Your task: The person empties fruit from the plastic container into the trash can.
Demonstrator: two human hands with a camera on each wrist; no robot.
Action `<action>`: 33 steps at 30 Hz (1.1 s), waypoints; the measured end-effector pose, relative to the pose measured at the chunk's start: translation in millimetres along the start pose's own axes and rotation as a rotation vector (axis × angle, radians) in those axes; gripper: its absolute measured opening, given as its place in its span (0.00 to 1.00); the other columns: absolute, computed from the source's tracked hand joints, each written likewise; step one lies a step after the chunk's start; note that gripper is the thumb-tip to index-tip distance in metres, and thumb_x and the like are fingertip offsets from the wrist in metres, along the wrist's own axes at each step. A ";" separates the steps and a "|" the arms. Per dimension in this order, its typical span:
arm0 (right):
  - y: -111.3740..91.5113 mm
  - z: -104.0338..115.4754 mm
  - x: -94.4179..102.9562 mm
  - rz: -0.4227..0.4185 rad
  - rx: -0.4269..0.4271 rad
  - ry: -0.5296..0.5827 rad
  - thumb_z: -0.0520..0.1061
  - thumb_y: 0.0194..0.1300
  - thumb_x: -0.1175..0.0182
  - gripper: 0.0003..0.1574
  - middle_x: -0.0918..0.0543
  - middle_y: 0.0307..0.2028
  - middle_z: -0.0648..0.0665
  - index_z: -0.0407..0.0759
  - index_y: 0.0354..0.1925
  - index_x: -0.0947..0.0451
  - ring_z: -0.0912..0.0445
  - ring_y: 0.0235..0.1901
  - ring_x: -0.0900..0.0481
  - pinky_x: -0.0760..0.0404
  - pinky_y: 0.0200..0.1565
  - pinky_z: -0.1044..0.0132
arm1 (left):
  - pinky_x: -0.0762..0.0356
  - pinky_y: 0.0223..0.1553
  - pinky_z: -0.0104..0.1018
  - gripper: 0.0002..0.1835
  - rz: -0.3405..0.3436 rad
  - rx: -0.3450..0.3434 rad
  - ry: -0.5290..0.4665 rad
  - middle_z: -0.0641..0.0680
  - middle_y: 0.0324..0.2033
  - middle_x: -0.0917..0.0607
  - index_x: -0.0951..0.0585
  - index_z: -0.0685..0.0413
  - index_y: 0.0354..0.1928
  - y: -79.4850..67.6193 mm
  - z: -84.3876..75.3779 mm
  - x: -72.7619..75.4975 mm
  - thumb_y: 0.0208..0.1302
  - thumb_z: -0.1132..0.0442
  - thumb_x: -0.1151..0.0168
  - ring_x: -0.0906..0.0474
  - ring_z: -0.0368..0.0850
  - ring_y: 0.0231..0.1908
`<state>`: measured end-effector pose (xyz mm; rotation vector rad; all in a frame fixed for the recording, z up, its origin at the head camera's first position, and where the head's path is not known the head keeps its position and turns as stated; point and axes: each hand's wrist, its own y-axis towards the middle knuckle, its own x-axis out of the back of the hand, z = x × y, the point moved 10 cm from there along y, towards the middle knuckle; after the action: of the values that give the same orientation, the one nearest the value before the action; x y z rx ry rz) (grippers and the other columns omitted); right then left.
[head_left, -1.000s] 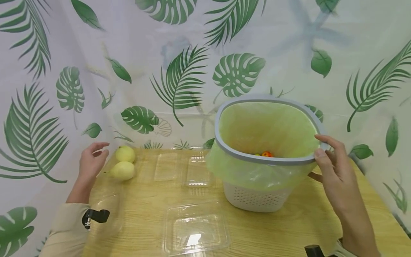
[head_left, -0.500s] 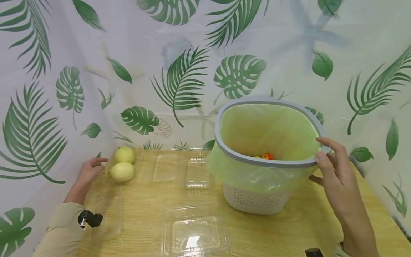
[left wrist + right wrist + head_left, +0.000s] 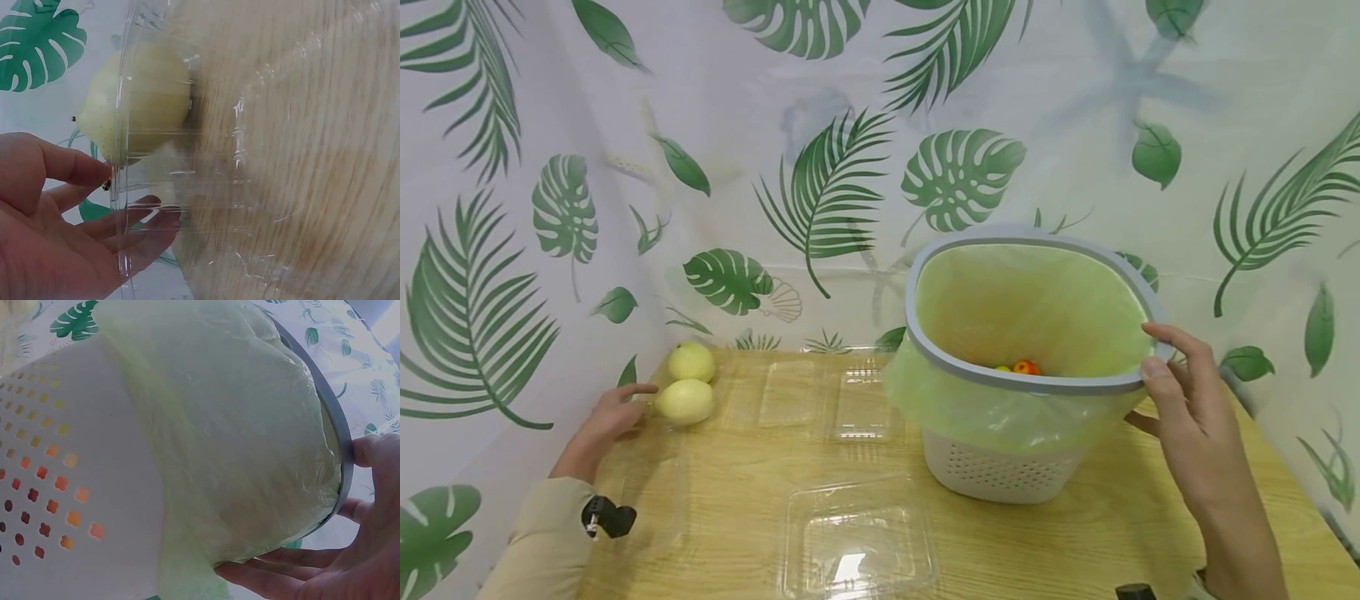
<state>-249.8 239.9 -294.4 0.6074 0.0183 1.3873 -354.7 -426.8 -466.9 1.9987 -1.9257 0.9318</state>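
My left hand (image 3: 612,417) is at the left table edge, its fingers loosely bent beside the stem end of the nearer yellow pear (image 3: 685,402). A second pear (image 3: 692,363) sits just behind. In the left wrist view, a clear plastic container (image 3: 240,106) stands in front of a pear (image 3: 140,94) and covers part of the fingers. I cannot tell whether they touch the pear. My right hand (image 3: 1198,408) grips the grey rim (image 3: 1037,386) of a white perforated trash bin (image 3: 1000,473), thumb and fingers on either side. A pale green bag (image 3: 992,421) lines the bin and folds over outside.
Inside the bin show a red-orange fruit (image 3: 1026,367) and a bit of a green one. Clear plastic containers lie on the wooden table: one at the front (image 3: 865,533), others along the back (image 3: 786,392) and left. A leaf-print sheet (image 3: 820,75) hangs behind.
My left hand has come down from beside the rear pear to the stem end of the nearer one. The right hand stays on the bin's rim.
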 end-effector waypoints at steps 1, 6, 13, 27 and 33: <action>-0.1 -0.2 -0.2 0.000 -0.001 -0.004 0.47 0.76 0.62 0.29 0.38 0.60 0.33 0.53 0.72 0.47 0.56 0.52 0.30 0.20 0.34 0.73 | 0.26 0.35 0.43 0.31 0.002 0.000 -0.004 0.58 0.32 0.29 0.42 0.69 0.67 0.1 0.3 -0.7 0.59 0.71 0.59 0.31 0.48 0.29; 0.3 -0.3 -1.7 0.005 0.007 0.009 0.47 0.76 0.62 0.28 0.38 0.59 0.35 0.51 0.72 0.47 0.55 0.53 0.30 0.20 0.34 0.73 | 0.26 0.30 0.42 0.32 0.002 -0.023 -0.009 0.68 0.45 0.27 0.42 0.70 0.67 3.0 1.1 -3.5 0.57 0.75 0.56 0.29 0.48 0.26; 1.9 1.6 -3.0 0.002 0.014 0.003 0.47 0.76 0.61 0.28 0.38 0.60 0.35 0.51 0.71 0.47 0.55 0.53 0.30 0.19 0.34 0.73 | 0.21 0.36 0.45 0.29 -0.033 -0.024 -0.015 0.76 0.60 0.35 0.40 0.70 0.66 2.5 1.1 -0.1 0.62 0.72 0.54 0.24 0.51 0.36; 0.4 1.4 -0.8 -0.018 0.003 -0.027 0.47 0.76 0.62 0.28 0.36 0.59 0.35 0.52 0.71 0.46 0.55 0.52 0.29 0.19 0.34 0.72 | 0.21 0.45 0.51 0.30 0.011 -0.013 -0.298 0.75 0.67 0.46 0.47 0.68 0.70 9.2 -0.4 -5.7 0.65 0.72 0.61 0.20 0.52 0.40; -0.2 2.0 -0.4 -0.015 0.008 -0.021 0.46 0.76 0.62 0.28 0.36 0.58 0.36 0.52 0.71 0.47 0.55 0.51 0.30 0.19 0.34 0.73 | 0.22 0.47 0.48 0.29 0.084 0.031 -0.444 0.67 0.58 0.41 0.47 0.60 0.70 9.6 3.3 -7.9 0.68 0.69 0.56 0.21 0.51 0.39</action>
<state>-248.9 238.7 -292.9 0.6269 0.0111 1.3669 -362.5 -423.3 -476.5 2.3111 -2.2405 0.5681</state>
